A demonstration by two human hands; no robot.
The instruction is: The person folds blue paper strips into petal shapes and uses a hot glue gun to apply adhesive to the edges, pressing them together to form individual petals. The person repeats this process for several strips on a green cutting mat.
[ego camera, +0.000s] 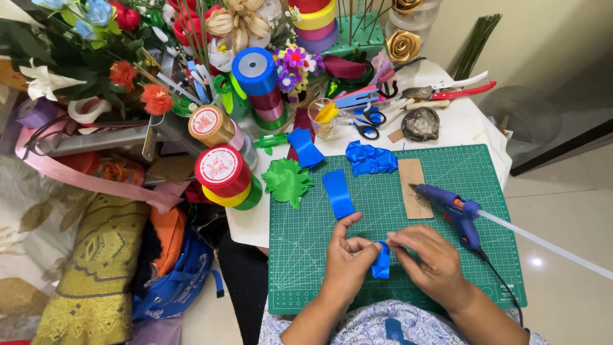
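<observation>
Blue satin ribbon piece [381, 262] stands pinched between your left hand [350, 257] and right hand [429, 259], both closed on it, long axis running away from you, low over the green cutting mat [306, 243].

Glue gun [456, 211] lies on cutting mat [306, 249], right of cardboard strip [413, 188].

Glue gun [454, 211] blocks right; bare green mat [300, 243] lies open left.

A short, folded piece of shiny blue ribbon [381, 262] stands upright, pinched above the green cutting mat's [306, 255] near edge.
</observation>
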